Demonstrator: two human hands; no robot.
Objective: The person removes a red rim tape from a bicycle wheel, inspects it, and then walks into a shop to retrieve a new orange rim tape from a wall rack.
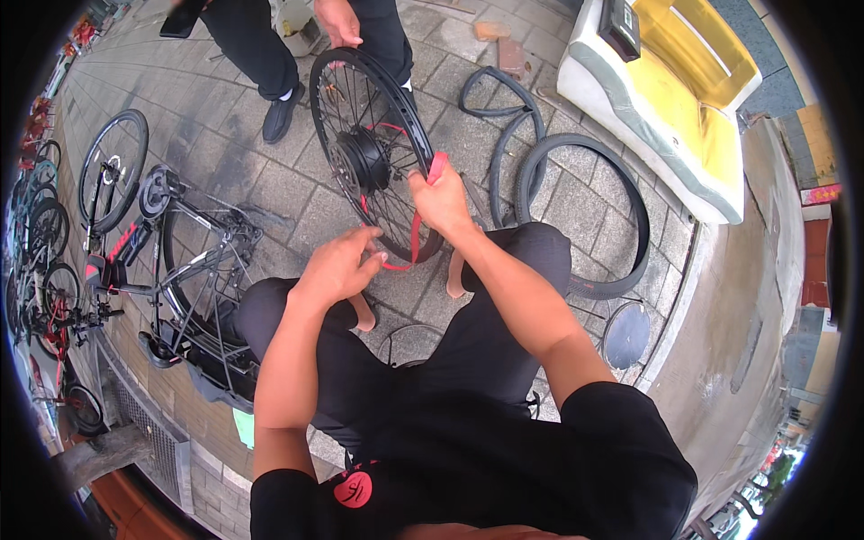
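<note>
A spoked bicycle wheel (346, 162) with a black hub motor stands upright before me, without a tire. Red rim tape (415, 238) hangs in a loose loop at its near side, and red bits show among the spokes. My right hand (439, 200) is closed on the rim's right side, with the tape pinched under the thumb. At the wheel's lower left, my left hand (335, 266) has its thumb and fingers at the tape's other stretch, seemingly gripping it; the fingertips are slightly blurred. Another person's hand (338, 22) rests on top of the rim.
A tire (637, 193) and a black inner tube (494, 112) lie on the paving at right. Beyond them stands a white and yellow seat (576, 63). An upturned bicycle (193, 261) is to my left, with parked bicycles farther off. The other person's shoe (282, 117) is beyond the wheel.
</note>
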